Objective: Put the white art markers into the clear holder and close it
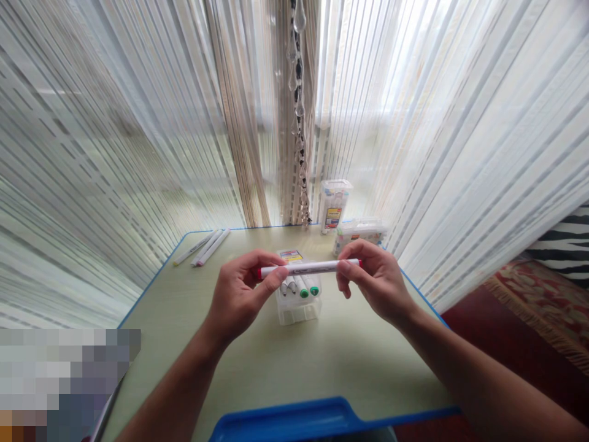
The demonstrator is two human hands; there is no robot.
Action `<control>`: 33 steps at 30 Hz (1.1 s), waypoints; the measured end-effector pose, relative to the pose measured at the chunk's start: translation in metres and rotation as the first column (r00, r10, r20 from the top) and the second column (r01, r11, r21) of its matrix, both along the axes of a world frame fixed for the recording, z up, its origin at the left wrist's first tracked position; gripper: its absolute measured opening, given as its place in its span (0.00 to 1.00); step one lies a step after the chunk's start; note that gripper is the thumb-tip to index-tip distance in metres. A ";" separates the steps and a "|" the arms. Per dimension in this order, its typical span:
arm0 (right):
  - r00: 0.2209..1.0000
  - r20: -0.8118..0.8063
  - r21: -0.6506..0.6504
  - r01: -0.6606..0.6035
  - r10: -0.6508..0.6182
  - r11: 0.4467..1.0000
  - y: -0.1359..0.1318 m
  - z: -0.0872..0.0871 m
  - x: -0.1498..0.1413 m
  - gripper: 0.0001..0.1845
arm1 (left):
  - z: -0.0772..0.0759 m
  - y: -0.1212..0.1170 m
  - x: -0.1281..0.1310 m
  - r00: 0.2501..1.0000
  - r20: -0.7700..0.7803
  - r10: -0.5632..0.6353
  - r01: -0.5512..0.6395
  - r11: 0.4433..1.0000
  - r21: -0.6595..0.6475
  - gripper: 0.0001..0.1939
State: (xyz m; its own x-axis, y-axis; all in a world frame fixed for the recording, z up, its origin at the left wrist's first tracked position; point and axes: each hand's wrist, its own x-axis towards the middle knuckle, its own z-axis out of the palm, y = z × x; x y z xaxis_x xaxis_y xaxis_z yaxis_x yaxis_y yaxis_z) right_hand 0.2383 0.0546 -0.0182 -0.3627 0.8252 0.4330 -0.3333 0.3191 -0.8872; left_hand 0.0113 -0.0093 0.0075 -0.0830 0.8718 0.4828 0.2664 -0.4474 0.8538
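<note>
A white marker (313, 267) with red ends is held level above the table. My left hand (246, 294) pinches its left end between thumb and fingers. At the other end, my right hand (375, 279) grips it the same way. Below and behind the marker stands a clear plastic case (299, 313), partly covered by it. Several markers (304, 287) lie in the case; two show green ends and others show grey tips. A label with yellow on it shows at the back of the case.
Several loose markers (202, 248) lie at the table's far left. An upright clear marker box (334, 209) and a second one lying down (359, 236) stand at the back right. The green table (294, 368) has a blue rim; string curtains (138, 123) hang behind it.
</note>
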 end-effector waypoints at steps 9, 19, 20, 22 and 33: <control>0.999 0.038 -0.025 0.029 -0.028 0.999 0.001 0.000 -0.001 0.09 | -0.004 0.001 -0.001 0.998 0.037 -0.058 0.061 0.996 -0.065 0.05; 0.997 -0.047 -0.133 -0.060 0.054 0.989 0.002 -0.001 0.002 0.08 | -0.002 0.000 -0.003 0.984 0.150 -0.096 0.116 0.985 -0.130 0.07; 0.997 -0.051 -0.140 -0.063 0.057 0.988 0.002 -0.001 0.002 0.08 | -0.003 0.000 -0.004 0.983 0.154 -0.100 0.122 0.983 -0.138 0.08; 0.996 -0.059 -0.149 -0.068 0.060 0.987 0.002 0.000 0.003 0.08 | -0.004 0.000 -0.005 0.981 0.160 -0.110 0.133 0.981 -0.142 0.08; 0.997 -0.050 -0.168 -0.067 0.060 0.984 0.004 0.002 0.002 0.08 | -0.003 0.000 -0.005 0.983 0.149 -0.108 0.128 0.984 -0.126 0.07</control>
